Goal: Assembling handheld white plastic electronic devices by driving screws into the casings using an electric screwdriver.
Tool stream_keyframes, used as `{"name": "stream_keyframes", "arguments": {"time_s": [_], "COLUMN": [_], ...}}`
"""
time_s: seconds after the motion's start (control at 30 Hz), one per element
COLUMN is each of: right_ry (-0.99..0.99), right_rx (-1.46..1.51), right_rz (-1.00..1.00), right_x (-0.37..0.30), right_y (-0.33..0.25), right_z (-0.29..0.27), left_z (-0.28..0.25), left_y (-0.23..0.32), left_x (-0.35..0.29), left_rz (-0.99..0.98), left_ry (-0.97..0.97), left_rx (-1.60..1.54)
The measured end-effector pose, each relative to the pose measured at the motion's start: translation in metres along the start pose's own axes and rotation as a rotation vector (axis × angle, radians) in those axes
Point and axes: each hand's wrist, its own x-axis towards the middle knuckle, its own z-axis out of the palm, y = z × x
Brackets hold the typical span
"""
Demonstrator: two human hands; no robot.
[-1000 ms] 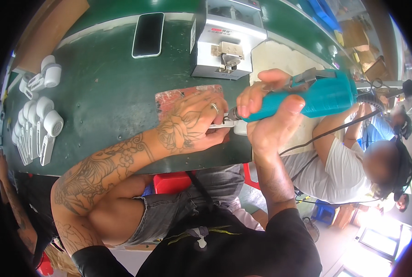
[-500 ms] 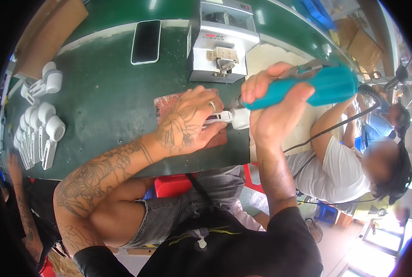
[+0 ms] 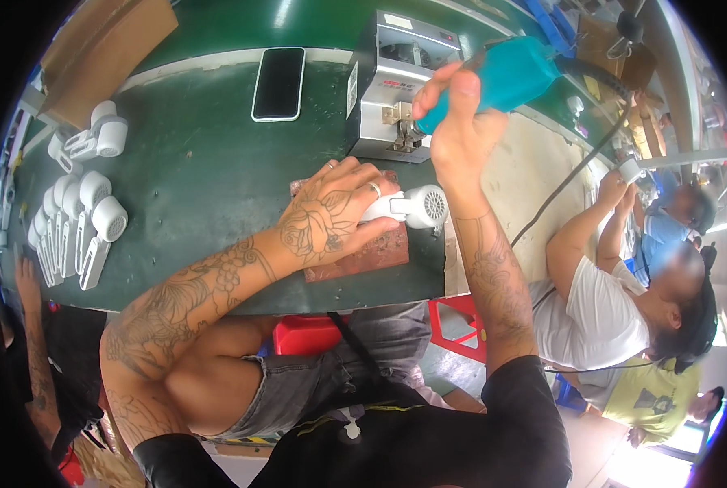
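Pinching a white grille-headed device (image 3: pixel 398 207) between thumb and fingers of the left hand (image 3: pixel 335 207), over a red board (image 3: pixel 359 264) in from the near edge of the green table (image 3: pixel 192 154), with room to the left; aiming the round head (image 3: pixel 432 206) rightward, with long axis crosswise. Beyond, clasping a teal electric screwdriver (image 3: pixel 514 73) in the curled right hand (image 3: pixel 465 126).

Left fingers (image 3: pixel 362 193): gripping white device (image 3: pixel 426 207) | right fingers (image 3: pixel 436 85): round teal tool (image 3: pixel 518 77) | machine (image 3: pixel 371 114) behind tool, contact unclear
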Motion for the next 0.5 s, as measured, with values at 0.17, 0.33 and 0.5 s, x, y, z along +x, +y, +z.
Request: {"name": "stream_keyframes", "arguments": {"time_s": [0.17, 0.33, 0.5], "right_ry": [0.017, 0.004, -0.006], "right_rx": [-0.001, -0.052, 0.023], "right_rz": [0.076, 0.239, 0.215], "right_x": [-0.003, -0.015, -0.037], "right_y": [-0.005, -0.025, -0.042], "right_z": [-0.002, -0.004, -0.012], "left_z": [0.001, 0.003, 0.0], "left_y": [0.002, -0.003, -0.001], "left_x": [0.002, -0.001, 0.002], "left_rz": [-0.014, -0.001, -0.003], "left_ry": [-0.015, 0.016, -0.014], "left_rx": [-0.034, -0.071, -0.06]}}
